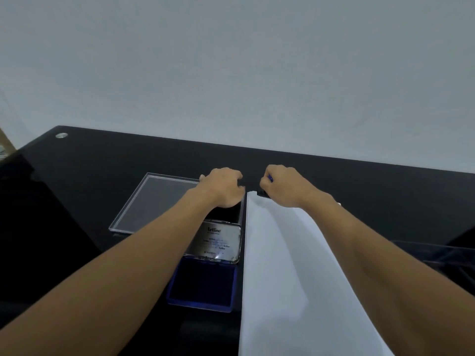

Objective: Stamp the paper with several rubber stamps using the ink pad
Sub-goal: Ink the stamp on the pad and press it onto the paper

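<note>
On the dark surface [102, 160] the paper [282, 278] lies lengthwise in front of the person, with the ink pad [203, 283] just beside its left edge. The pad's lid [216, 242] is folded back, so the blue pad is ready for inking within easy reach. Beyond the pad sits a clear tray [154, 201]. The left hand [226, 187] hangs over the tray's far right corner with its fingers curled downward. Whether they grip anything is hidden behind the knuckles. The right hand [285, 186] is closed at the paper's far end, pinching a small thing with a blue tip, probably a stamp [270, 178]. It is held low over the sheet's top corner, likely either to press a mark there or to lift away for inking.
</note>
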Demonstrator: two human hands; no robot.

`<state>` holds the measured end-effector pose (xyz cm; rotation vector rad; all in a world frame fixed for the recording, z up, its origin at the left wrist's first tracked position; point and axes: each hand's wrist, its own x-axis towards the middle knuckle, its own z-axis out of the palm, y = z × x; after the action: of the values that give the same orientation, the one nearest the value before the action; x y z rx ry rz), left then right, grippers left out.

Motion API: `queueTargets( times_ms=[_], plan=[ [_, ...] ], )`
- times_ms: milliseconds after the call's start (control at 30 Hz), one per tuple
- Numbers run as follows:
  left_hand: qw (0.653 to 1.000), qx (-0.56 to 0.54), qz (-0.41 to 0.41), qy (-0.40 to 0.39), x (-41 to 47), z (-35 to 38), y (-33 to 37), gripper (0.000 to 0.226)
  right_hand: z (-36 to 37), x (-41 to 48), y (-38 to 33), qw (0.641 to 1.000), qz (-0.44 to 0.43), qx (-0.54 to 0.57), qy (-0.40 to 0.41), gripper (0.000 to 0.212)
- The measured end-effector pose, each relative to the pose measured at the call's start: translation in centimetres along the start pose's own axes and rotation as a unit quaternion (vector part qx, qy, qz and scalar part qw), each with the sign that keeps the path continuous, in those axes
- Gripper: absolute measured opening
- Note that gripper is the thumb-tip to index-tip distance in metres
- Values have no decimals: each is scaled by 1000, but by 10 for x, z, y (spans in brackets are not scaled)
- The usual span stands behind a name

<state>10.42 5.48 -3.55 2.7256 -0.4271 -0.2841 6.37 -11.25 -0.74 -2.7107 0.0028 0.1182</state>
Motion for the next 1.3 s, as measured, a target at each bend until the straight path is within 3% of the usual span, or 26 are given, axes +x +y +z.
queueTargets(
  times_ms=[333,867,1300],
  plan=[
    [999,22,-5,-37,6,4,0,33,7,10,-2,999,-11,-29,-20,18],
    [999,37,1,-29,7,9,-4,44,31,4,-4,998,2,-53,38,23],
    [999,38,0,-33,7,10,-4,48,31,2,-8,999,21,-33,36,21]
  ],
)
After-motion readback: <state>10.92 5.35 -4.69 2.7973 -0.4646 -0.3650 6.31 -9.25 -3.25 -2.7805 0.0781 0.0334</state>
